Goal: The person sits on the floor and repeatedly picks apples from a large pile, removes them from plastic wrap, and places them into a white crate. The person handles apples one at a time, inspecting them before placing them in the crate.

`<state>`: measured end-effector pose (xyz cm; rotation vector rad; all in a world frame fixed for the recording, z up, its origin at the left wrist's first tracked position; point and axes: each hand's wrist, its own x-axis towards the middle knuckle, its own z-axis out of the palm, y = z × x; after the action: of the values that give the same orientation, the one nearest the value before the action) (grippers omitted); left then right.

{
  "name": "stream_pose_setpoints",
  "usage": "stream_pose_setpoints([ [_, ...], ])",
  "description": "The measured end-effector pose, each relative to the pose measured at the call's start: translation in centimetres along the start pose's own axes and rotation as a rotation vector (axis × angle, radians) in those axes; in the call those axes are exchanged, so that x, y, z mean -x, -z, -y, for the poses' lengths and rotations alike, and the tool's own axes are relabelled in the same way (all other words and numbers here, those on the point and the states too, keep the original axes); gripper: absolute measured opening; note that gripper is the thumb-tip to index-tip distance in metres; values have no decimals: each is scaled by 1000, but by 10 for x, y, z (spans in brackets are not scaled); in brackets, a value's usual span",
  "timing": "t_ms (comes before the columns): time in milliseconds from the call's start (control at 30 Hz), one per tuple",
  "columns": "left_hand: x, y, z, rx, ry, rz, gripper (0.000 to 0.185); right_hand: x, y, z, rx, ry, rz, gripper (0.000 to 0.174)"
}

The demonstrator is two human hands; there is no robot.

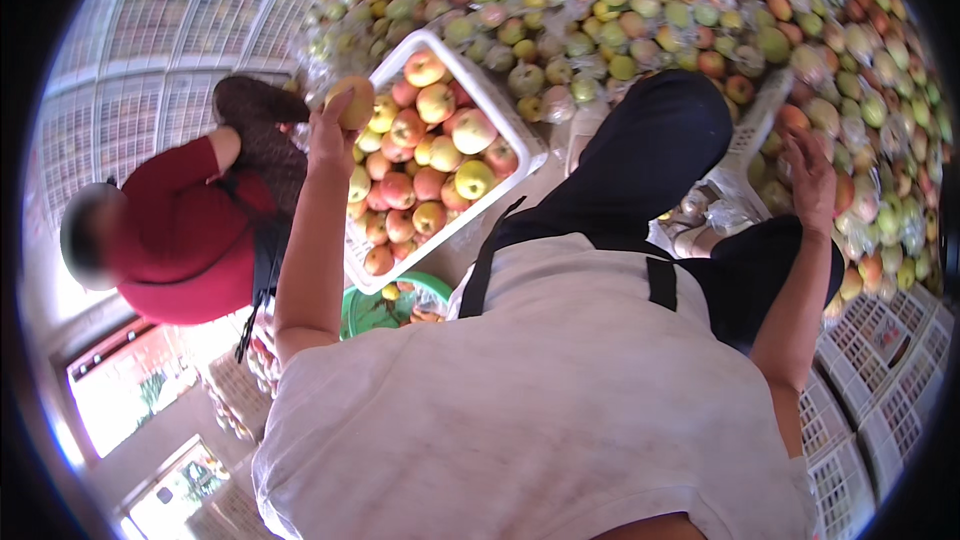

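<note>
My left hand [334,127] is closed around a yellowish apple [356,101], raised over the left edge of a white plastic crate [442,240]. The crate is well filled with bare red and yellow apples [409,127]. To the right, my right hand [811,176] reaches to the apple pile [870,105], fingers bent and pointing down. A reddish apple [793,118] lies at its fingertips and another red apple [844,193] beside its palm. Whether the right fingers grip anything is hidden.
Many apples, some in clear plastic bags, spread across the far side. Another white crate [750,127] stands between my knees and the pile. A green tub [367,311] sits behind the filled crate. A person in red [187,232] works at left. Stacked crates [862,360] rise at right.
</note>
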<state>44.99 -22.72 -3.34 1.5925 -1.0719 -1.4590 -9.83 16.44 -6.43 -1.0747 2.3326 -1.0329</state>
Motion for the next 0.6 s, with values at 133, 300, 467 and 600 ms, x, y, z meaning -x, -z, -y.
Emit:
stream_pose_setpoints([
  [133,16,84,30,-41,14,-284,67,-6,-3,-6,15,-48,60,28],
  [300,35,132,98,-106,55,-421,72,-19,-8,-7,285,55,92,26],
  [467,32,182,178,-620,55,-555,78,-27,-16,-4,357,99,146,26],
  [600,26,202,208,-865,148,-626,89,-23,-16,-18,230,-26,172,30],
])
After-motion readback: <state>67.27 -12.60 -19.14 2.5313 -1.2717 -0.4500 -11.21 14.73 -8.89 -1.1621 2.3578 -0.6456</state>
